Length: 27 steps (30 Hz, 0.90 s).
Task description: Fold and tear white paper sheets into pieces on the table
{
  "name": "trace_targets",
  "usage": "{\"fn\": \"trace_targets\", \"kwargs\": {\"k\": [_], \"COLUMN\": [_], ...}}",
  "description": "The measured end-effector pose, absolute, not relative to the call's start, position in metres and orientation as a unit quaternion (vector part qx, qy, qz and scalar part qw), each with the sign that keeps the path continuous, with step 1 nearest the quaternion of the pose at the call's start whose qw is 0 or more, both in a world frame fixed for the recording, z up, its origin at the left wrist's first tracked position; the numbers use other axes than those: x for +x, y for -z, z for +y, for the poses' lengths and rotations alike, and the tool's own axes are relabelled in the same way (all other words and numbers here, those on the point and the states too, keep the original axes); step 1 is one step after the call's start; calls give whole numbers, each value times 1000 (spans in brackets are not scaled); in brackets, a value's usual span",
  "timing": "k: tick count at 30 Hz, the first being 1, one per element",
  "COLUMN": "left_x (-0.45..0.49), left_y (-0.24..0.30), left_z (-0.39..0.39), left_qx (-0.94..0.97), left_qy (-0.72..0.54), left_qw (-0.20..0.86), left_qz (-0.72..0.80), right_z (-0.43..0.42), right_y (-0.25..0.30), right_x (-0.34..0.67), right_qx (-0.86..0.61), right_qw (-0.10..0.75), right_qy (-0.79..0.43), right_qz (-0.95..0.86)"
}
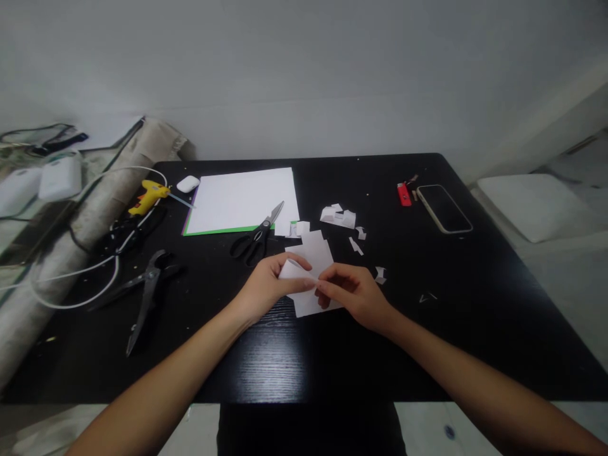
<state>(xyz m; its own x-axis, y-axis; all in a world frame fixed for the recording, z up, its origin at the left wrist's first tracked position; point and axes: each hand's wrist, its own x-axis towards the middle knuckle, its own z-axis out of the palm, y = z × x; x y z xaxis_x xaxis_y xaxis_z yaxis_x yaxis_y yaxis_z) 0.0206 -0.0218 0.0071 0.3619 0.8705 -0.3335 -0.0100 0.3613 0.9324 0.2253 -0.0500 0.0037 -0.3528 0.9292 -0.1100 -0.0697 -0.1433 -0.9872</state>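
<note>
A small folded piece of white paper (pixel 295 271) is pinched in my left hand (pixel 270 278), with the thumb across its front. At its right end, the fingertips of my right hand (pixel 354 291) close together on the paper's edge. Below both hands lies a larger cut sheet of white paper (pixel 316 249) on the black table (pixel 380 361). Black-handled scissors (pixel 259 234) rest just beyond my left hand, blades pointing away and to the right. Folded white paper pieces (pixel 338 216) lie beyond my right hand.
A stack of paper (pixel 242 199) sits at the back. Leftward are a yellow glue gun (pixel 149 195), pliers (pixel 149 285), a white cable (pixel 116 266) and a white case (pixel 188 183). To the right lie a red lighter (pixel 403 194) and a phone (pixel 444 208). Paper scraps (pixel 380 275) are scattered near my right hand.
</note>
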Motion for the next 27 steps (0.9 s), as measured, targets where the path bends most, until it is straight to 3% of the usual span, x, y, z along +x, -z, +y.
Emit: {"fn": "trace_targets", "kwargs": {"k": [27], "left_x": [10], "left_y": [-7], "left_z": [-11], "left_qx": [460], "left_qy": [-374], "left_qw": [647], "left_qz": [479], "right_z": [-42], "right_y": [0], "right_x": [226], "right_qx": [-442], "right_qw": [409], "right_qy": [-609], "right_qz": [-516]}}
